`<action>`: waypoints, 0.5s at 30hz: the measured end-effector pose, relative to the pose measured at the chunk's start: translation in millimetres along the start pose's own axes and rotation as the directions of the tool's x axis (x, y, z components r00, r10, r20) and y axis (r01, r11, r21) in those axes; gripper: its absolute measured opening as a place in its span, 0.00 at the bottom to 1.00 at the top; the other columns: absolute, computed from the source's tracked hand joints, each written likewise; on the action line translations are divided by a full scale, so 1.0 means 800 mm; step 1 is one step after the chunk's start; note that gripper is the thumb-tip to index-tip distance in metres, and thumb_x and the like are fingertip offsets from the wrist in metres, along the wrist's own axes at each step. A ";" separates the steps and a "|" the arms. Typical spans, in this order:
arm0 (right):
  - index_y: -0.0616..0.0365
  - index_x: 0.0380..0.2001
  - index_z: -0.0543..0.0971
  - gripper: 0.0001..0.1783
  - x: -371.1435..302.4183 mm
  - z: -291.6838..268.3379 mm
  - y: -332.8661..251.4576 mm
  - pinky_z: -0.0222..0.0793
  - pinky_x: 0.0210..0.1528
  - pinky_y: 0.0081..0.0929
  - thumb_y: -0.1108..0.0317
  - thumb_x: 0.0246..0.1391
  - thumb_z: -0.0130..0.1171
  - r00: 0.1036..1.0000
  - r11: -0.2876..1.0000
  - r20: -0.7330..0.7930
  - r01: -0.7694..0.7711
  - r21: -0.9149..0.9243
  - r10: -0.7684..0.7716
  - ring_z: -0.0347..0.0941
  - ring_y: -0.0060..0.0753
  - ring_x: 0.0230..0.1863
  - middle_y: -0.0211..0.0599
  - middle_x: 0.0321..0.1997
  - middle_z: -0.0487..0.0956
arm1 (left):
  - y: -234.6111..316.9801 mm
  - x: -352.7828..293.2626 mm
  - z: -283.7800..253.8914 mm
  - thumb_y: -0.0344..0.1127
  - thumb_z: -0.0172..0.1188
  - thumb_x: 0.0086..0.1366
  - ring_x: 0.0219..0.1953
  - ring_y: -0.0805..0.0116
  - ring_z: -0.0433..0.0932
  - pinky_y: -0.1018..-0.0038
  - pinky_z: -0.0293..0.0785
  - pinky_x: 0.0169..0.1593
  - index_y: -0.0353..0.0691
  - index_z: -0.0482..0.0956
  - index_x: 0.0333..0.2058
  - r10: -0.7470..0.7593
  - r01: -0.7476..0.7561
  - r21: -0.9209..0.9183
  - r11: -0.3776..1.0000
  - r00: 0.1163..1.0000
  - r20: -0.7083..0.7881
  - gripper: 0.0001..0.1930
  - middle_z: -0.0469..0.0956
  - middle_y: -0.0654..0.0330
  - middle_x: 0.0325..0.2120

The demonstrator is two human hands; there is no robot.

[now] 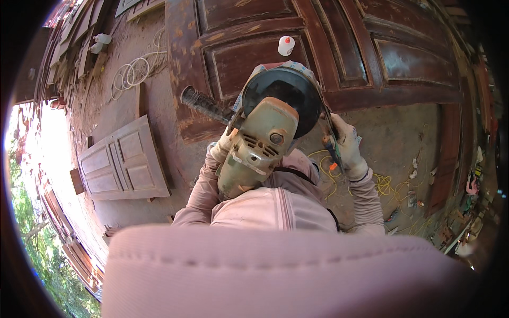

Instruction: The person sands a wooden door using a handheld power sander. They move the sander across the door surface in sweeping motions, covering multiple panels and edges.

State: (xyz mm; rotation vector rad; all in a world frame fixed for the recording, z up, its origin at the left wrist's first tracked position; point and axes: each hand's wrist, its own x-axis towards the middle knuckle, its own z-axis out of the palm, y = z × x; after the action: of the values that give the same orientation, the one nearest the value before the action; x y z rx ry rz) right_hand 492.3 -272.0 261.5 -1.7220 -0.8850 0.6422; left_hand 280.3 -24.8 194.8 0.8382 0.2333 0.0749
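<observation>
An angle grinder (265, 138) with a worn greenish body is held up in front of my chest, its round black backing pad (289, 95) facing partly upward. Around the pad's edge curves a sanding sheet (308, 70) with a pale, blue-marked back. My left hand (222, 147), in a light glove, grips the grinder's left side; the body hides some of its fingers. A dark ridged side handle (204, 103) sticks out beyond it. My gloved right hand (348, 146) pinches the sheet's right edge, thumb and fingers closed on it.
A large brown panelled door (254, 29) lies ahead, with a white red-capped bottle (286, 46) on it. Another panelled door (127, 161) rests at left. A pale hose (132, 74) and yellow cord (389, 183) lie on the floor. Stacked boards (74, 42) line the left.
</observation>
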 end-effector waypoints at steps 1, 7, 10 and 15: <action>0.66 0.54 0.73 0.42 0.000 -0.002 0.000 0.65 0.37 0.24 0.34 0.59 0.61 1.000 1.000 0.012 0.003 -0.013 -0.003 0.68 0.24 0.34 0.33 0.32 0.73 | -0.002 -0.001 -0.001 0.45 0.62 0.72 0.62 0.64 0.71 0.67 0.69 0.63 0.38 0.64 0.69 0.009 -0.009 0.004 1.000 1.000 -0.001 0.33 0.71 0.54 0.63; 0.69 0.56 0.74 0.40 0.005 -0.004 0.009 0.71 0.51 0.27 0.41 0.58 0.66 0.986 0.988 -0.076 0.144 -0.049 -0.148 0.77 0.33 0.46 0.47 0.45 0.80 | -0.006 -0.001 -0.002 0.45 0.62 0.72 0.62 0.65 0.71 0.68 0.70 0.63 0.38 0.64 0.69 0.038 -0.038 0.027 0.999 0.999 0.000 0.33 0.71 0.54 0.63; 0.69 0.55 0.74 0.39 0.005 -0.005 0.015 0.71 0.50 0.28 0.44 0.58 0.68 0.991 0.992 -0.062 0.122 -0.018 -0.122 0.76 0.35 0.45 0.48 0.45 0.80 | -0.006 0.001 -0.003 0.45 0.62 0.72 0.62 0.65 0.71 0.68 0.70 0.63 0.38 0.64 0.69 0.050 -0.050 0.031 0.998 0.999 0.010 0.33 0.71 0.54 0.63; 0.70 0.56 0.73 0.38 0.003 -0.029 0.004 0.71 0.51 0.29 0.48 0.55 0.72 0.981 0.989 0.138 -0.129 -0.078 0.139 0.76 0.36 0.46 0.49 0.48 0.79 | -0.007 -0.005 -0.006 0.45 0.62 0.72 0.62 0.66 0.71 0.68 0.70 0.63 0.38 0.64 0.69 0.083 -0.083 0.056 0.995 0.997 0.004 0.33 0.71 0.55 0.63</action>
State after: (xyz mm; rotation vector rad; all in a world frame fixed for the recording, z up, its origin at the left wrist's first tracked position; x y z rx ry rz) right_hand 512.4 -283.7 265.3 -1.8263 -0.9045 0.8423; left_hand 275.2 -26.1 188.3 0.9043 0.2003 0.1458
